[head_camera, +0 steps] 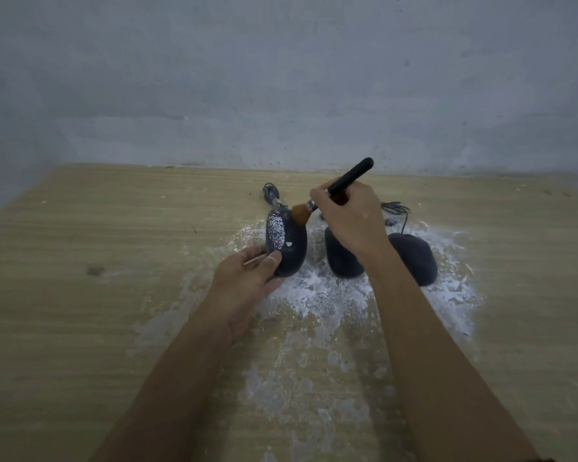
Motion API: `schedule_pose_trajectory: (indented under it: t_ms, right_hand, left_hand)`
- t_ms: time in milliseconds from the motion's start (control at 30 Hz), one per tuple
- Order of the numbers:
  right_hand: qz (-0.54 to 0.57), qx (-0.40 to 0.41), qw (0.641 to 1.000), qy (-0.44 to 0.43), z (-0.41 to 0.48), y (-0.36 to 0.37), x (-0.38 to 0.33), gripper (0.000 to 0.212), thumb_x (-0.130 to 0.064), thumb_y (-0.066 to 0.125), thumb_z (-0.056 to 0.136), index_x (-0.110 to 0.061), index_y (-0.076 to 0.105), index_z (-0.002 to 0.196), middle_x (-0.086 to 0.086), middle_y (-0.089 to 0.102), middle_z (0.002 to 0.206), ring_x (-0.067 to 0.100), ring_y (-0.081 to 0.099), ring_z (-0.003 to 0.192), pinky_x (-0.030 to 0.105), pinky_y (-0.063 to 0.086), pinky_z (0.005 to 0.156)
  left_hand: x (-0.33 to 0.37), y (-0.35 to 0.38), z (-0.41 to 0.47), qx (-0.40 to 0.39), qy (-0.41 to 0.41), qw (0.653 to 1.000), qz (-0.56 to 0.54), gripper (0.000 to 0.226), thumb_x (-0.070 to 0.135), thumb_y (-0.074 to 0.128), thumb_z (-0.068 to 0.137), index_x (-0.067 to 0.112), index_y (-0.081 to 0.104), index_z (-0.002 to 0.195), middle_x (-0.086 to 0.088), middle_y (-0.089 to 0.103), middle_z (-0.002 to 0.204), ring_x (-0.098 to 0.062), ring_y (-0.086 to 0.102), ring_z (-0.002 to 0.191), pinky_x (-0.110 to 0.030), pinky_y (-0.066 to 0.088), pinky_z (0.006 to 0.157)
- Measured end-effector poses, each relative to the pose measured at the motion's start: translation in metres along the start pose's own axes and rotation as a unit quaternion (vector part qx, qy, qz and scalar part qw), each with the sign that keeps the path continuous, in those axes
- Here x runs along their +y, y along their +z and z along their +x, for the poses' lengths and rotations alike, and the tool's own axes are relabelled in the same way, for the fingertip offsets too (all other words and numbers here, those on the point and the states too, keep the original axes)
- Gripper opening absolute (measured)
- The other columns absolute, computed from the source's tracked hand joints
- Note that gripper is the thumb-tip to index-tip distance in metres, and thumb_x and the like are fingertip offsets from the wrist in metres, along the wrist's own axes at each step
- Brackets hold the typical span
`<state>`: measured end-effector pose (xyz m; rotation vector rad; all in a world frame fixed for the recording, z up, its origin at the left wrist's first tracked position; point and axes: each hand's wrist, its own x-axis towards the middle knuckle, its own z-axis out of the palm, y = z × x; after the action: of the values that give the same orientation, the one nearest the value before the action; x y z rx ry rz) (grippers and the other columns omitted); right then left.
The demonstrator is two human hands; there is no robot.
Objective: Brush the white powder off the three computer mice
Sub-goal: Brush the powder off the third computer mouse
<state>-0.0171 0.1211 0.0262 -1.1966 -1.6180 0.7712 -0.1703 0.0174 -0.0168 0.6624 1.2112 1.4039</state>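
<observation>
Three dark computer mice are in view over a wooden table (80, 295). My left hand (247, 278) grips the near end of the left mouse (289, 248), which is tilted up and has a glittery patch along its left side. My right hand (347, 218) holds a black-handled brush (344, 180); its orange bristles (300, 213) touch the far end of that mouse. The middle mouse (341, 261) lies partly hidden under my right wrist. The right mouse (414, 258) lies flat to its right.
White powder (321, 295) is spread over the table around and in front of the mice. Grey cables (271, 191) coil behind the mice near a grey wall (281, 78) at the table's far edge.
</observation>
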Motion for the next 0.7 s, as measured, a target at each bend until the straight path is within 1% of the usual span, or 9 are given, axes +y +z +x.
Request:
schedule_pose_trajectory:
  t_ms: [67,167,200,267,333,400,533,633,700]
  right_hand:
    - [0.002,-0.008,1.000,-0.015,0.000,0.005,-0.003,0.012,-0.028,0.071,0.095,-0.020,0.079,0.093,-0.011,0.069,0.070,-0.005,0.060,0.058,0.011,0.043,0.054]
    - [0.041,0.020,0.999,0.007,0.004,0.007,-0.005,0.011,-0.026,0.070,0.095,-0.023,0.075,0.085,-0.007,0.069,0.069,0.004,0.062,0.062,0.026,0.053,0.060]
    - [0.040,0.035,0.999,0.010,0.006,0.008,-0.004,0.014,-0.025,0.068,0.094,-0.024,0.072,0.081,-0.009,0.067,0.065,0.003,0.061,0.058,0.026,0.052,0.057]
    - [0.009,0.028,1.000,-0.001,0.006,0.012,-0.004,0.016,-0.025,0.067,0.092,-0.025,0.070,0.076,-0.015,0.062,0.055,-0.003,0.057,0.051,0.014,0.042,0.049]
    - [-0.003,-0.009,1.000,-0.020,0.003,0.019,-0.007,0.012,-0.027,0.069,0.093,-0.025,0.076,0.083,-0.018,0.066,0.060,-0.008,0.058,0.054,0.008,0.040,0.051]
    - [0.028,-0.011,0.999,-0.023,0.002,0.023,-0.010,0.009,-0.027,0.072,0.093,-0.027,0.078,0.087,-0.018,0.069,0.069,-0.010,0.060,0.059,0.007,0.041,0.054]
    - [0.021,0.041,0.999,-0.024,0.006,0.018,-0.007,0.016,-0.023,0.067,0.092,-0.025,0.070,0.076,-0.015,0.059,0.057,-0.007,0.053,0.049,0.008,0.037,0.047]
    - [0.003,-0.023,0.999,-0.033,0.003,0.017,-0.008,0.010,-0.024,0.070,0.093,-0.020,0.078,0.088,-0.015,0.066,0.066,-0.008,0.058,0.054,0.007,0.039,0.050]
    - [0.017,-0.024,0.999,-0.032,0.002,0.017,-0.009,0.008,-0.025,0.072,0.094,-0.023,0.079,0.090,-0.013,0.072,0.076,-0.009,0.062,0.062,0.008,0.042,0.056]
  left_hand:
    - [-0.002,0.000,0.001,0.002,0.001,1.000,0.006,0.020,0.005,0.064,0.093,0.007,0.063,0.113,-0.014,0.075,0.109,-0.023,0.074,0.100,-0.038,0.055,0.095]
    - [-0.003,-0.001,0.002,-0.002,0.003,1.000,0.013,0.015,0.006,0.065,0.093,0.012,0.064,0.107,-0.011,0.075,0.108,-0.021,0.074,0.098,-0.032,0.058,0.088]
    - [-0.003,0.000,0.002,-0.003,0.004,1.000,0.015,0.014,0.006,0.065,0.093,0.014,0.064,0.105,-0.010,0.075,0.107,-0.020,0.075,0.097,-0.029,0.059,0.084]
    - [-0.004,0.000,0.002,-0.002,0.005,1.000,0.021,0.014,0.005,0.065,0.093,0.015,0.064,0.103,-0.010,0.075,0.107,-0.020,0.075,0.097,-0.027,0.060,0.080]
    - [-0.005,0.000,0.003,0.000,0.005,1.000,0.025,0.015,0.006,0.065,0.093,0.015,0.063,0.104,-0.011,0.074,0.109,-0.020,0.074,0.099,-0.029,0.059,0.083]
    - [-0.005,0.000,0.002,-0.001,0.009,1.000,0.028,0.016,0.007,0.065,0.093,0.015,0.063,0.106,-0.011,0.074,0.111,-0.021,0.073,0.102,-0.031,0.058,0.087]
    - [-0.005,0.000,0.001,0.000,0.011,0.999,0.030,0.016,0.007,0.065,0.093,0.017,0.064,0.105,-0.009,0.074,0.111,-0.020,0.073,0.102,-0.029,0.058,0.083]
    - [-0.005,0.000,0.001,0.003,0.011,0.999,0.038,0.016,0.008,0.066,0.092,0.018,0.064,0.105,-0.007,0.074,0.110,-0.018,0.073,0.101,-0.026,0.059,0.080]
    - [-0.005,-0.001,0.001,0.003,0.012,0.999,0.038,0.016,0.008,0.066,0.092,0.019,0.064,0.103,-0.007,0.074,0.109,-0.018,0.074,0.100,-0.026,0.059,0.080]
